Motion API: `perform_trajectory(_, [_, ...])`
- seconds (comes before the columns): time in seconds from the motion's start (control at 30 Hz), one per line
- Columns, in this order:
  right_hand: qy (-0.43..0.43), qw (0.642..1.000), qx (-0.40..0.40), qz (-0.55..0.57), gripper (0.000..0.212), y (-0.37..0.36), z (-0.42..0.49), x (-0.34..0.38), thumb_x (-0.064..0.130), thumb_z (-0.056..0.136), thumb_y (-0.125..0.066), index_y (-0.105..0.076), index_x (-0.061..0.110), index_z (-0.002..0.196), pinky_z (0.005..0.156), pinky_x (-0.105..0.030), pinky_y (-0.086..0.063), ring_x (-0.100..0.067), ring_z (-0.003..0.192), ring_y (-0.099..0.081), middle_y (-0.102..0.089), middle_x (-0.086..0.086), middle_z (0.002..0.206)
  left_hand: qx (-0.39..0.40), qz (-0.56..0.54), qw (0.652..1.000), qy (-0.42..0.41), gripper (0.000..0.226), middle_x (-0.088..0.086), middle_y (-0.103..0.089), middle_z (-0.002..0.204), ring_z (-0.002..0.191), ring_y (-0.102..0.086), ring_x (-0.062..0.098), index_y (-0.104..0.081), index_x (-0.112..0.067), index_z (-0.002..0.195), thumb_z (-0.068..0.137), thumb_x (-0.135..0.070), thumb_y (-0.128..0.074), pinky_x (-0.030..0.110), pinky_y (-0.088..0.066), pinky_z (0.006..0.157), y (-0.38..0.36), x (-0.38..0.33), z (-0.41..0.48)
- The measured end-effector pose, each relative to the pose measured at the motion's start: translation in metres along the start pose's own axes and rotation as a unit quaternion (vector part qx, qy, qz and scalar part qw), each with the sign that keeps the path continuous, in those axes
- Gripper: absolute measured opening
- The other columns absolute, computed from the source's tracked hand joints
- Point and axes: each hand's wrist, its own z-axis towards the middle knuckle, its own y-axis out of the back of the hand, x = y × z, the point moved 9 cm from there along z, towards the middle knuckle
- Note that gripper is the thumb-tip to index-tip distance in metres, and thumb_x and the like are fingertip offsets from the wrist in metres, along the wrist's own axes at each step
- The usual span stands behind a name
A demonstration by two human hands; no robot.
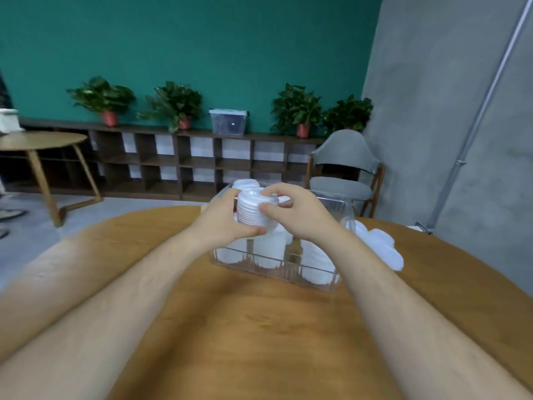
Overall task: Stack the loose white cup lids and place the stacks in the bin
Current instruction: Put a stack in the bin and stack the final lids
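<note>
Gripping the stack of lids (252, 210) between them, fingers curled round its sides, the left hand (226, 219) and right hand (298, 216) hover over the bin (336, 210) just below, so placing looks underway; next, lower it upright into a free gap.

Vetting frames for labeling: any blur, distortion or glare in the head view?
Head view: motion blur on left hand, right hand and lid stack; wide-angle distortion tilts the wall pipe and bows the shelf; clear bin shows reflections, no harsh glare; lighting even.
</note>
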Motion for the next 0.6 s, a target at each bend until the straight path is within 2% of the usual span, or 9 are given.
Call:
perform_trajectory(0.1, [-0.007, 1.000, 0.019, 0.023, 0.023, -0.026, 0.041, -0.007, 0.032, 0.091, -0.070, -0.069, 0.031, 0.114, 0.064, -0.029, -0.051, -0.014, 0.074, -0.060, -0.061, 0.012, 0.100, -0.031, 0.092, 0.995, 0.025, 0.086, -0.015, -0.056, 0.108, 0.117, -0.041, 0.012, -0.051, -0.029, 0.123, 0.056, -0.080, -0.073, 0.027, -0.022, 0.092, 0.013, 0.030, 0.026])
perform_trajectory(0.17, [-0.016, 0.998, 0.029, 0.044, 0.022, -0.041, 0.061, -0.016, 0.031, 0.089, -0.071, -0.071, 0.032, 0.111, 0.075, -0.038, -0.057, -0.015, 0.078, -0.061, -0.061, 0.014, 0.104, -0.044, 0.111, 0.992, 0.040, 0.099, -0.013, -0.053, 0.110, 0.122, -0.038, 0.013, -0.049, -0.027, 0.123, 0.046, -0.088, -0.063, 0.027, -0.019, 0.098, 0.016, 0.046, 0.038])
perform_trajectory(0.23, [-0.019, 0.998, 0.036, 0.056, 0.022, -0.052, 0.076, -0.025, 0.030, 0.088, -0.072, -0.072, 0.033, 0.110, 0.079, -0.042, -0.058, -0.015, 0.083, -0.063, -0.065, 0.013, 0.112, -0.062, 0.130, 0.989, 0.039, 0.104, -0.009, -0.050, 0.121, 0.133, -0.032, 0.015, -0.046, -0.023, 0.131, 0.049, -0.084, -0.069, 0.032, -0.013, 0.114, 0.017, 0.060, 0.046])
perform_trajectory(0.27, [-0.020, 0.997, 0.041, 0.058, 0.022, -0.057, 0.081, -0.029, 0.030, 0.088, -0.072, -0.072, 0.032, 0.110, 0.079, -0.043, -0.058, -0.016, 0.085, -0.065, -0.066, 0.013, 0.113, -0.071, 0.141, 0.987, 0.036, 0.105, -0.006, -0.048, 0.129, 0.139, -0.028, 0.015, -0.043, -0.020, 0.135, 0.055, -0.080, -0.075, 0.036, -0.006, 0.121, 0.016, 0.066, 0.048])
perform_trajectory(0.37, [-0.022, 0.996, 0.053, 0.061, 0.024, -0.070, 0.093, -0.043, 0.031, 0.087, -0.074, -0.073, 0.032, 0.111, 0.085, -0.044, -0.058, -0.016, 0.092, -0.067, -0.067, 0.016, 0.113, -0.080, 0.186, 0.979, 0.028, 0.104, 0.000, -0.044, 0.143, 0.148, -0.018, 0.016, -0.041, -0.015, 0.140, 0.063, -0.076, -0.075, 0.043, 0.009, 0.123, 0.012, 0.077, 0.052])
perform_trajectory(0.43, [-0.016, 0.996, 0.063, 0.061, 0.024, -0.078, 0.098, -0.050, 0.031, 0.087, -0.074, -0.073, 0.032, 0.111, 0.094, -0.039, -0.056, -0.009, 0.097, -0.065, -0.066, 0.018, 0.117, -0.068, 0.206, 0.976, 0.032, 0.102, 0.000, -0.046, 0.141, 0.149, -0.015, 0.018, -0.043, -0.014, 0.140, 0.065, -0.075, -0.074, 0.044, 0.009, 0.123, 0.006, 0.082, 0.052])
perform_trajectory(0.5, [-0.021, 0.995, 0.075, 0.055, 0.024, -0.084, 0.100, -0.057, 0.030, 0.088, -0.073, -0.073, 0.031, 0.112, 0.096, -0.033, -0.054, -0.004, 0.096, -0.062, -0.065, 0.021, 0.112, -0.068, 0.211, 0.975, 0.028, 0.097, -0.003, -0.048, 0.134, 0.148, -0.017, 0.020, -0.048, -0.017, 0.134, 0.063, -0.077, -0.074, 0.046, 0.005, 0.124, 0.002, 0.085, 0.052])
perform_trajectory(0.6, [-0.024, 0.995, 0.090, 0.040, 0.023, -0.091, 0.100, -0.065, 0.031, 0.089, -0.073, -0.073, 0.032, 0.112, 0.099, -0.035, -0.053, -0.003, 0.096, -0.061, -0.063, 0.026, 0.105, -0.075, 0.253, 0.964, 0.019, 0.094, -0.005, -0.038, 0.129, 0.137, -0.023, 0.020, -0.054, -0.021, 0.125, 0.057, -0.084, -0.070, 0.047, -0.001, 0.123, -0.001, 0.088, 0.052])
